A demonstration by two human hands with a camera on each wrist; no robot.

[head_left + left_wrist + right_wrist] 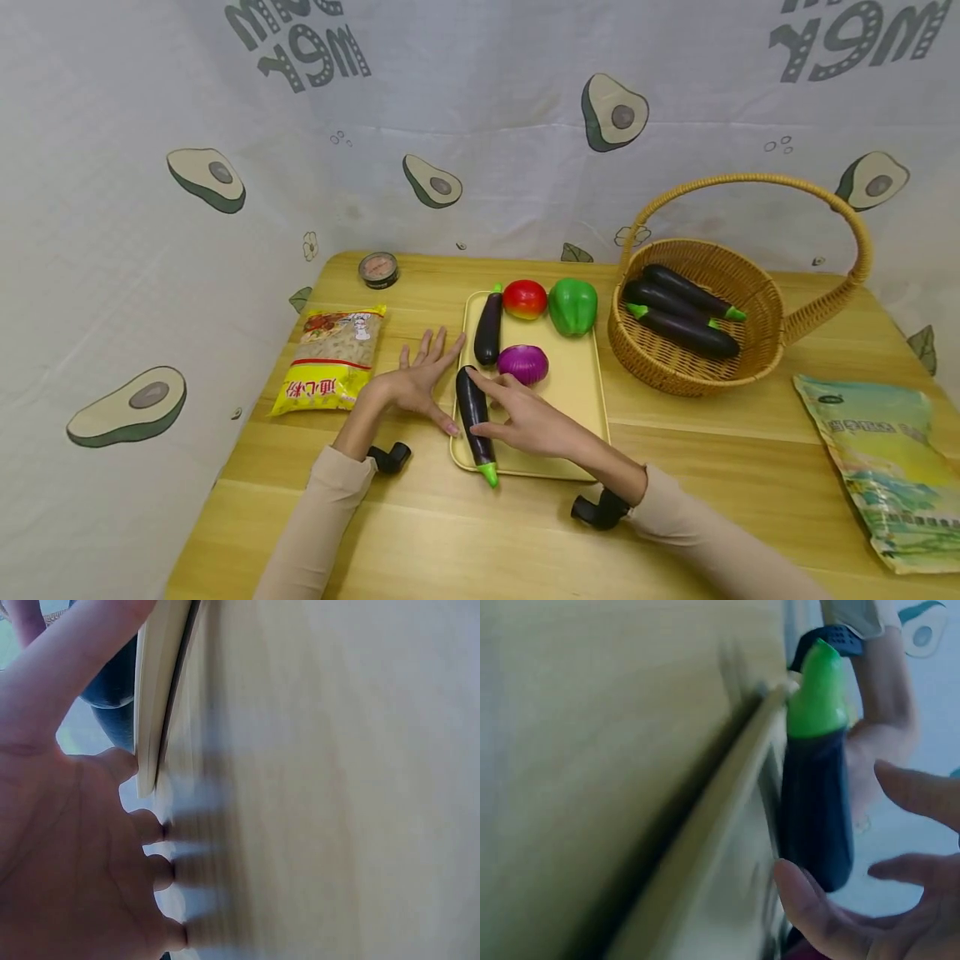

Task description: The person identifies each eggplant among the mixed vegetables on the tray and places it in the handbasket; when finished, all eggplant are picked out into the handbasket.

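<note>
A dark purple eggplant (472, 408) with a green stem lies along the left side of a pale yellow tray (585, 400), its stem over the front rim. My right hand (525, 421) is over it, thumb and forefinger apart; the right wrist view shows the loosely bent fingers (802, 900) beside the eggplant (817, 802). My left hand (412, 383) is spread with straight fingers at the tray's left edge, palm seen in the left wrist view. A second eggplant (488, 329), a purple onion (523, 364), a red tomato (524, 299) and a green bell pepper (573, 307) are on the tray.
Right of the tray stands a wicker basket (675, 379) with a tall handle, holding several eggplants (682, 329). A yellow pasta bag (330, 358) and a round tin (378, 270) are on the left. A green-yellow pouch (892, 467) lies at the right edge.
</note>
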